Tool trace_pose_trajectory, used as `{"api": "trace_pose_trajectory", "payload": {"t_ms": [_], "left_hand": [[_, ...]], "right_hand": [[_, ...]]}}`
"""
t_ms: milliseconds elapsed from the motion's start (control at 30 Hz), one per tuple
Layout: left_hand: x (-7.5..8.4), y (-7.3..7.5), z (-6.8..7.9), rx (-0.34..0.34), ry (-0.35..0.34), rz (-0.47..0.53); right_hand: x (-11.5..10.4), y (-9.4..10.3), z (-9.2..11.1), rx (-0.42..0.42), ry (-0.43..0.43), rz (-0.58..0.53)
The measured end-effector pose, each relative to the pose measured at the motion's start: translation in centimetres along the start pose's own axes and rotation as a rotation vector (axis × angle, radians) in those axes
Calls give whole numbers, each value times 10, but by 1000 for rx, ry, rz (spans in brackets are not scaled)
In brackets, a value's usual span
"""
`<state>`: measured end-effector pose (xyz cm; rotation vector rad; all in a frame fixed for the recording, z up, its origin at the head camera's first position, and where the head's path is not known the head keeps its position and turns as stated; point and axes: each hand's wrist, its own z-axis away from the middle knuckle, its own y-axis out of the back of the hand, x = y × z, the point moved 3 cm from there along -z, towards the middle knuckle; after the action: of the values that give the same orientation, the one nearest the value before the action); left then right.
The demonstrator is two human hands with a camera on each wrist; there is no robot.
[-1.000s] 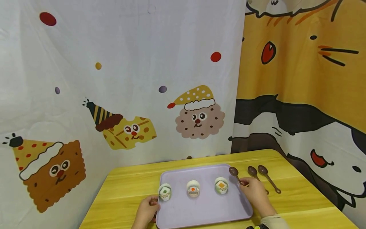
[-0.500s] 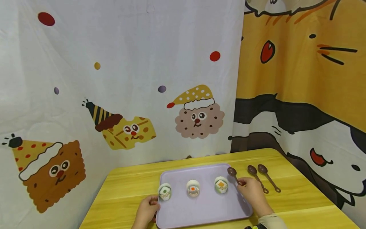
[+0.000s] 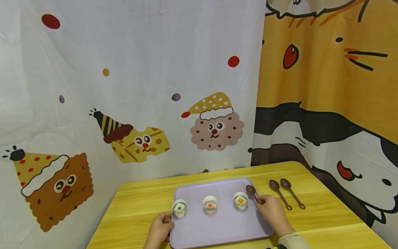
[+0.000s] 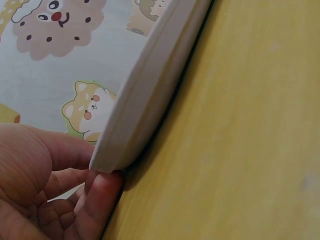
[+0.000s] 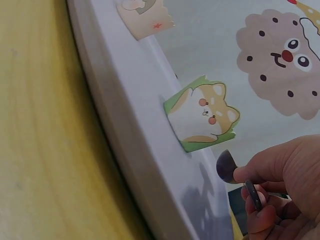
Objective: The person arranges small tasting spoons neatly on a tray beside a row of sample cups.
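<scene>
My left hand [image 3: 159, 229] pinches the left edge of a lilac tray [image 3: 211, 230]; in the left wrist view the thumb and fingers close on its rim [image 4: 136, 105]. My right hand [image 3: 273, 215] holds a brown spoon [image 3: 250, 190] by the handle over the tray's right side, bowl pointing away. Beside it, in the right wrist view, stands a small cup [image 5: 202, 117] printed with a tan dog on green. In the head view that cup [image 3: 240, 201] is the right one of three on the tray, along with a middle cup [image 3: 210, 205] and a left cup [image 3: 179, 209].
Two more brown spoons, one nearer the tray [image 3: 275, 185] and one farther right [image 3: 286, 184], lie on the yellow table [image 3: 140, 193] to the right of the tray. A white cartoon-printed curtain [image 3: 149, 69] hangs behind the table, and an orange one [image 3: 317, 79] at the right.
The right hand has moved slightly left and toward me with the spoon, bringing its bowl from the tray's right edge closer to the right cup. The left hand has stayed on the tray.
</scene>
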<state>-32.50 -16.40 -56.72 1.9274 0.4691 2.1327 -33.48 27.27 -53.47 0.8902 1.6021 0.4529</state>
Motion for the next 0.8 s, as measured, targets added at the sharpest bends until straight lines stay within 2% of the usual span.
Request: {"api": "trace_pose_trajectory", "payload": {"t_ms": [800], "left_hand": [[-2, 0, -2, -6, 44, -16]], "right_hand": [[-1, -10, 4, -6, -9, 21]]}}
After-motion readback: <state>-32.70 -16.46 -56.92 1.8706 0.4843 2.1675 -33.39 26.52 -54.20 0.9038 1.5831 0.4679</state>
